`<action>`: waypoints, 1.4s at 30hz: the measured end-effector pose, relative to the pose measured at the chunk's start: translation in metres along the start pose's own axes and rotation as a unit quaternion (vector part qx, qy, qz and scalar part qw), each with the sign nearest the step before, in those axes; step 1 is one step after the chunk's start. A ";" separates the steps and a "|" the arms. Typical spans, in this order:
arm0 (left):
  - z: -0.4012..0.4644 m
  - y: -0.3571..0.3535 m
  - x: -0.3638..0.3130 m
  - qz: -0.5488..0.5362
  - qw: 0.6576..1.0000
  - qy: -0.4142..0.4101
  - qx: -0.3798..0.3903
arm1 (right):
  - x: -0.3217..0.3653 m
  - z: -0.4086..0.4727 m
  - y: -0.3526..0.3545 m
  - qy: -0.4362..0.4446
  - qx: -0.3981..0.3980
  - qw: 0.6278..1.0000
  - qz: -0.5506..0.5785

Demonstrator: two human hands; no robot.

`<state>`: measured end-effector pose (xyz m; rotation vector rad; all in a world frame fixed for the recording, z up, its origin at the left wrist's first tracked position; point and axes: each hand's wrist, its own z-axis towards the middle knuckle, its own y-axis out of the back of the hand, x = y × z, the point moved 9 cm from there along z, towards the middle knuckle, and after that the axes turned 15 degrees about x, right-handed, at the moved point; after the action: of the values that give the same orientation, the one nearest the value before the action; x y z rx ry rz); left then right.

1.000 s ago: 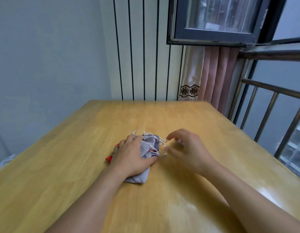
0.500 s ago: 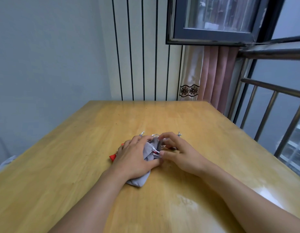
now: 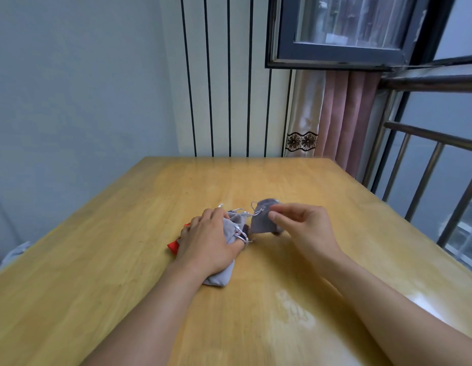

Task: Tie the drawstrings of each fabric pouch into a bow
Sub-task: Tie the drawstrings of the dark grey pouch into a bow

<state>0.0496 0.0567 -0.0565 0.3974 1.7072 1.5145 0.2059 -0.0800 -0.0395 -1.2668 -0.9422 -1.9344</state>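
Note:
A small pile of grey fabric pouches (image 3: 231, 228) with silver drawstrings lies in the middle of the wooden table (image 3: 124, 233). My left hand (image 3: 207, 240) rests flat on the pile, fingers spread over it. A red pouch (image 3: 174, 245) peeks out from under that hand on its left. My right hand (image 3: 302, 227) pinches one grey pouch (image 3: 261, 220) and holds it lifted just right of the pile. Its silver drawstrings (image 3: 256, 211) hang loose toward the pile.
The table's right edge runs beside a metal railing (image 3: 425, 165). A pink curtain (image 3: 343, 117) and a striped wall panel stand behind the far edge. A grey cloth (image 3: 14, 253) shows past the table's left edge.
My right hand has taken one grey pouch from the pile and pulled it up and to the right. My left hand has stayed on the pile.

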 end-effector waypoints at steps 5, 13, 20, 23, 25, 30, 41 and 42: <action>-0.003 0.022 0.037 0.048 0.990 0.110 -0.076 | -0.012 0.002 0.010 -0.063 0.024 0.995 0.073; -0.023 0.049 -0.024 -0.109 0.963 -0.125 -0.212 | -0.027 0.007 0.039 -0.113 -0.026 0.984 -0.133; -0.010 -0.018 -0.040 -0.548 0.831 -0.086 0.027 | -0.007 -0.003 -0.029 -0.089 0.176 0.942 0.272; -0.014 -0.008 -0.040 -0.520 0.846 -0.116 0.028 | -0.005 -0.004 -0.027 -0.092 0.181 0.960 0.192; -0.015 -0.010 -0.044 -0.518 0.843 -0.128 0.064 | -0.002 -0.002 -0.021 -0.083 0.182 0.970 0.136; -0.016 -0.006 -0.047 -0.488 0.855 -0.145 0.100 | 0.005 -0.001 -0.020 -0.047 0.198 0.972 0.115; -0.009 0.002 -0.031 -0.536 0.832 -0.120 0.082 | -0.004 0.005 0.010 -0.063 0.120 0.980 0.143; -0.009 0.003 -0.028 -0.524 0.840 -0.118 0.075 | -0.004 0.005 0.011 -0.063 0.120 0.981 0.141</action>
<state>0.0602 0.0320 -0.0440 -0.2669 1.4326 0.4957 0.2190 -0.0814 -0.0393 -1.3134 -0.9668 -1.4903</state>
